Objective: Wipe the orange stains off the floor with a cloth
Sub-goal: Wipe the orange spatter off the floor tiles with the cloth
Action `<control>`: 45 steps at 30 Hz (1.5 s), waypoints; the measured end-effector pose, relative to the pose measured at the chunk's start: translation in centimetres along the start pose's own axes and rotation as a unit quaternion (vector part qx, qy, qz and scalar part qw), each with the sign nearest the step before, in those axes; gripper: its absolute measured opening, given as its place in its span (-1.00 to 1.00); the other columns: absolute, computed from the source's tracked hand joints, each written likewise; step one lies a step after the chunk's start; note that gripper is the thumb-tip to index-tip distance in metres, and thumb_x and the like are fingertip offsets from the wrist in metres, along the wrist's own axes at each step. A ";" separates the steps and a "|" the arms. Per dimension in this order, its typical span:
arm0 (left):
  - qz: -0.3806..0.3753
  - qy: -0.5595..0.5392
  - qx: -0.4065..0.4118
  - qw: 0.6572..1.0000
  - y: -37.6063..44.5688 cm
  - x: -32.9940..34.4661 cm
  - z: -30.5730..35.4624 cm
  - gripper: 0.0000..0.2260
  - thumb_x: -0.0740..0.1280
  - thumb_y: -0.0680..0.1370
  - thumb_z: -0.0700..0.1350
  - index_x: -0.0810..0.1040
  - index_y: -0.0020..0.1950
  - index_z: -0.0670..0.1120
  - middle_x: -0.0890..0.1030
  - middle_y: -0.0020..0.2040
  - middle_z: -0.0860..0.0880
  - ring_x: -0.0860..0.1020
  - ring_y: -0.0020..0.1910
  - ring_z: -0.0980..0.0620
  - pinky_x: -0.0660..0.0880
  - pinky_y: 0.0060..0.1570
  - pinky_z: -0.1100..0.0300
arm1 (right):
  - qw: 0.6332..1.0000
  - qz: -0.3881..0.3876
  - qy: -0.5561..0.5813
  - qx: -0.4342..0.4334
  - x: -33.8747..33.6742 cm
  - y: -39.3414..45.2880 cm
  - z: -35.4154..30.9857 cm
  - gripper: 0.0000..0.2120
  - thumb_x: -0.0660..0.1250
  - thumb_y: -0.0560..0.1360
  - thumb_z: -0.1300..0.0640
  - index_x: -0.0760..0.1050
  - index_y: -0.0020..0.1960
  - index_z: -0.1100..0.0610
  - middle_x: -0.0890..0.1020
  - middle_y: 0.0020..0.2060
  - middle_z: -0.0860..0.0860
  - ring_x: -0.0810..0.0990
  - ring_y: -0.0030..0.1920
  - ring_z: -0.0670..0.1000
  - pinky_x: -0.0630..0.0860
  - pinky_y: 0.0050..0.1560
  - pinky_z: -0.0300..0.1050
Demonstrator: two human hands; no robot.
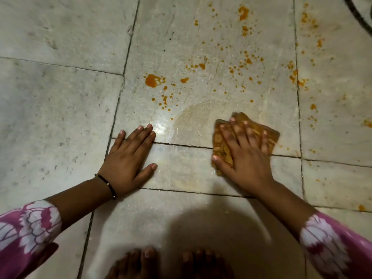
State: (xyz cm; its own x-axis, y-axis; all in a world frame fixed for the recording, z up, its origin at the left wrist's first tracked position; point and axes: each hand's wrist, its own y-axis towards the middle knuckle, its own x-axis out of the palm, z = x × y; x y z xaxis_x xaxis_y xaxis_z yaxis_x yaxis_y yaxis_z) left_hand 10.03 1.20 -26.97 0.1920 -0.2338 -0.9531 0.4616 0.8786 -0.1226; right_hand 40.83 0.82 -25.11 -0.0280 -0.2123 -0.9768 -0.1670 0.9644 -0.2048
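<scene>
The right hand (244, 156) presses a folded orange-stained cloth (222, 146) flat on the floor (60, 97), fingers (237, 130) spread straight over it. The left hand (128, 158) rests flat just beside, fingers released. Orange stains (154, 80) dot the tiles beyond the cloth.

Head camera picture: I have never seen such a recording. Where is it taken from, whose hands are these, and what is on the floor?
The camera sits on a person's head and looks down, so the hands and bare toes are their own. The left hand rests flat on the pale stone floor, holding nothing. The right hand presses a folded, orange-soiled cloth to the tiles with straight fingers. Orange stains are spattered beyond the hands. A wet smear shows left of the cloth.
</scene>
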 end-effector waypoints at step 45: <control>-0.007 0.020 0.001 1.000 0.1 -0.1 0.2 -0.37 0.07 0.53 0.17 0.16 0.52 -0.14 0.12 0.54 -0.09 0.07 0.52 -0.03 0.03 0.44 -0.14 | 0.994 0.006 -0.021 -0.111 -0.6 7.4 -3.2 -0.23 -0.04 0.40 -0.41 0.09 0.53 -0.09 0.13 0.53 0.00 0.03 0.51 0.22 -0.12 0.41 0.30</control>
State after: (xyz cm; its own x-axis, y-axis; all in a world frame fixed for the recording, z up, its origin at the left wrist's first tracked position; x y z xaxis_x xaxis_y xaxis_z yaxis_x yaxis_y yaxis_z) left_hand 10.19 1.22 -26.81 0.1511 -0.2288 -0.9617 0.4661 0.8744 -0.1348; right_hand 36.45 7.54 -25.86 0.0099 -0.1904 -0.9816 -0.3796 0.9075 -0.1799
